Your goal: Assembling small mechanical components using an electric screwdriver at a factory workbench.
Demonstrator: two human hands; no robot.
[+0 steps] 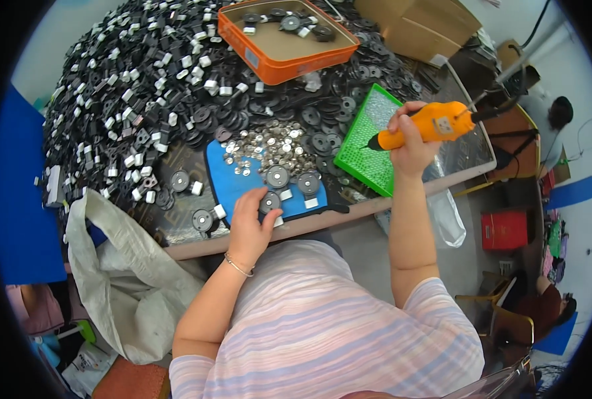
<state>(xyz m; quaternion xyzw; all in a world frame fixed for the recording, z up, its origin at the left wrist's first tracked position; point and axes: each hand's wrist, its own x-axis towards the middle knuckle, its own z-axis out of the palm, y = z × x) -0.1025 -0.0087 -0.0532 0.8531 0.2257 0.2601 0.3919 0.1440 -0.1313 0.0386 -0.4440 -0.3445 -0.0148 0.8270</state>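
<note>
My right hand (412, 147) is wrapped round an orange electric screwdriver (442, 122), raised above a green perforated tray (358, 159). The tool's black tip points left, and a cord runs off from its back end. On a blue mat (224, 185) at the table's near edge, my left hand (246, 226) has its fingers and thumb closed round a black wheel-like part (269, 201) with a white block. Two similar parts, one black wheel (277, 176) and another wheel (308, 183), lie right beside it. Behind them spreads a heap of small silver round pieces (279, 143).
A large heap of black and white parts (136, 86) covers the table's left and back. An orange tin (259, 65) with a few wheels sits on it, near a cardboard box (429, 30). A pale sack (119, 279) hangs at the front left. People sit at the right.
</note>
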